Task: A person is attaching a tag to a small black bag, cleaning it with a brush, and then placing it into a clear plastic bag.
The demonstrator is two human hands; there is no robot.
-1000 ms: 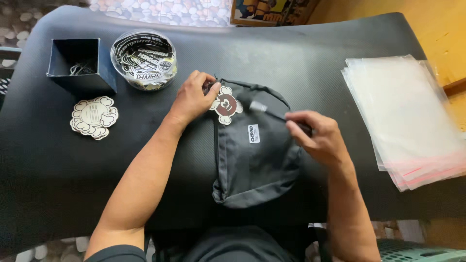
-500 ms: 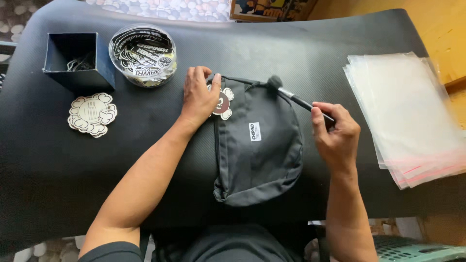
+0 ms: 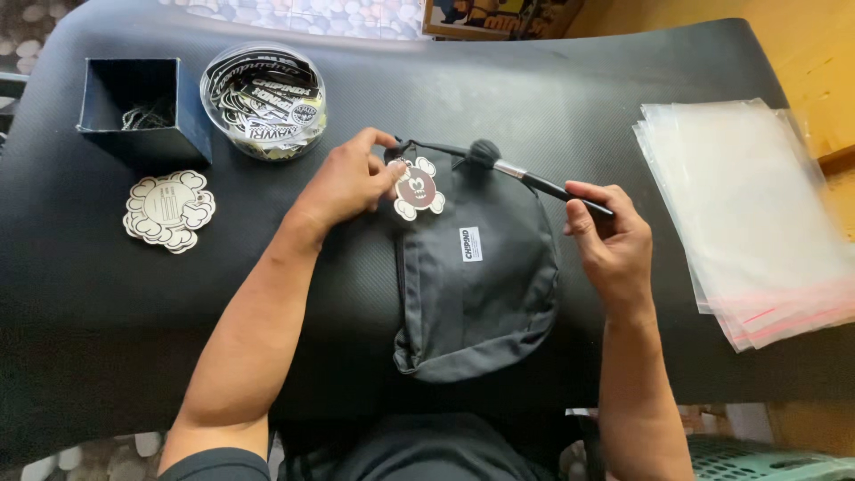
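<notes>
A small dark grey fabric pouch (image 3: 476, 294) lies on the black table (image 3: 534, 89) in front of me. A round brown-and-white cloud-edged tag (image 3: 417, 190) hangs at its top left corner. My left hand (image 3: 349, 178) pinches the pouch's top corner by that tag. My right hand (image 3: 606, 236) holds a slim black-handled brush (image 3: 525, 176) by the handle end. Its dark bristle head rests on the pouch's top edge.
A dark blue open box (image 3: 142, 107) and a clear round tub of stickers (image 3: 264, 98) stand at the back left. A stack of cloud-shaped cards (image 3: 169, 210) lies in front of the box. Clear plastic bags (image 3: 757, 214) are piled at the right.
The brush head has moved up along the pouch to its top edge. My left hand has shifted from lying over the tag to gripping the top corner.
</notes>
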